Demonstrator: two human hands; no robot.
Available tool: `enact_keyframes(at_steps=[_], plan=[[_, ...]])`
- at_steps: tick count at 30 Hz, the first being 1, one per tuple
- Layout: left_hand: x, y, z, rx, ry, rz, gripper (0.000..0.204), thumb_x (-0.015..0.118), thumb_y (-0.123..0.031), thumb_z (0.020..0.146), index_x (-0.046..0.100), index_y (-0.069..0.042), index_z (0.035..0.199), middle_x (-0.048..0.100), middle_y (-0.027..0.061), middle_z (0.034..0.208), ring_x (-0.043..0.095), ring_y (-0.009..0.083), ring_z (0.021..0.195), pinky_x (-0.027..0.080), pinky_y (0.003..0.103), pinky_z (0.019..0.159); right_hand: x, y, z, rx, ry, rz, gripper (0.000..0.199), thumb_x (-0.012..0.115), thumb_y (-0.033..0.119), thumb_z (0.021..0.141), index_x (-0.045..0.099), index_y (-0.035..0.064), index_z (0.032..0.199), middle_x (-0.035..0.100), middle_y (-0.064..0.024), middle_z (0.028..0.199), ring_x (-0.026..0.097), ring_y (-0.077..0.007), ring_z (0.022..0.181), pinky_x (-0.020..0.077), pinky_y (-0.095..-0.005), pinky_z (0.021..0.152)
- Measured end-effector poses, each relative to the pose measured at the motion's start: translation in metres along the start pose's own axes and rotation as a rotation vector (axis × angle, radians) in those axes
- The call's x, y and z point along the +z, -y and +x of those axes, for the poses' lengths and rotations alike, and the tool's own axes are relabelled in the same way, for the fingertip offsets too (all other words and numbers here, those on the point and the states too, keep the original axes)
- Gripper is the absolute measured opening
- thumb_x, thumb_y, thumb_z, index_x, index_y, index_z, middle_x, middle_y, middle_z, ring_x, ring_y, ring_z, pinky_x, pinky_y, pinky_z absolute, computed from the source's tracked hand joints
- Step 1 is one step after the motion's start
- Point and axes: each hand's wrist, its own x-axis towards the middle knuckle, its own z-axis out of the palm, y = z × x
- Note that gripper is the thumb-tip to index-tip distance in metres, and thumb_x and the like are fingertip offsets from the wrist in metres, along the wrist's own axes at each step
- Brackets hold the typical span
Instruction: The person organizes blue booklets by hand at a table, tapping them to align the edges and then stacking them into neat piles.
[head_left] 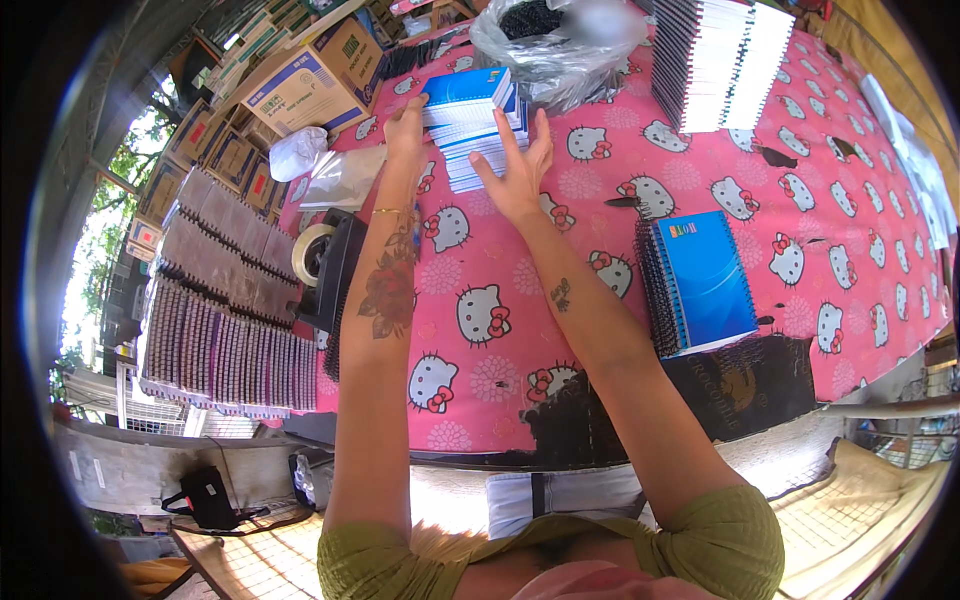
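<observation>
A stack of small blue-covered notebooks (465, 88) stands at the far middle of the table, its white page edges facing me and its lower layers stepped unevenly. My left hand (405, 135) grips the stack's left side, its fingers partly hidden. On the right side, my right hand (516, 165) rests against the page edges with fingers spread and thumb out. Nearer me on the right lies another pile topped by a blue spiral notebook (700, 280), black coils along its left side.
A pink cartoon-cat tablecloth (455, 350) covers the table. A black tape dispenser (338, 270) sits beside wrapped spiral notebooks (230, 350) on the left. Behind are a cardboard box (315, 80), a clear plastic bag (560, 65) with black coils, and tall white-paged spiral stacks (720, 65).
</observation>
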Motion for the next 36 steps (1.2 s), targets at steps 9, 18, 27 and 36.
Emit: enact_keyframes(at_steps=[9,18,27,36], plan=[[-0.006,-0.011,-0.008,0.006,-0.090,0.139,0.031,0.075,-0.028,0.080,0.066,0.000,0.092,0.063,0.0066,0.079,0.058,0.0149,0.063,0.048,0.031,0.054,0.003,-0.003,0.000,0.008,-0.003,0.001,0.071,0.067,0.051,0.085,0.042,0.0309,0.148,0.009,-0.0321,0.153,0.011,-0.0466,0.144,0.0092,-0.0661,0.112],[-0.029,-0.025,-0.026,-0.089,0.029,-0.016,0.024,0.068,-0.023,0.088,0.061,-0.003,0.101,0.063,0.0105,0.091,0.061,0.0198,0.075,0.051,0.033,0.063,0.003,-0.002,-0.001,0.037,-0.055,0.043,0.076,0.065,0.050,0.087,0.036,0.0221,0.151,0.012,-0.0321,0.152,0.018,-0.0471,0.141,0.0147,-0.0606,0.112],[-0.068,0.000,-0.131,-0.115,0.039,-0.544,0.023,0.056,-0.015,0.095,0.056,-0.002,0.114,0.061,0.0145,0.116,0.058,0.0285,0.108,0.050,0.048,0.091,-0.009,-0.015,-0.005,0.341,-0.165,0.373,0.056,0.056,0.047,0.096,0.054,0.0013,0.129,0.052,-0.0187,0.119,0.050,-0.0280,0.110,0.0395,-0.0407,0.095],[-0.076,0.067,-0.220,-0.179,-0.112,-0.265,0.025,0.059,-0.014,0.091,0.055,0.003,0.109,0.062,0.0136,0.101,0.064,0.0259,0.090,0.059,0.044,0.078,-0.059,0.010,-0.062,0.751,0.304,1.122,0.028,0.063,0.026,0.098,0.067,-0.0008,0.106,0.067,-0.0023,0.092,0.060,-0.0099,0.079,0.0491,-0.0257,0.073]])
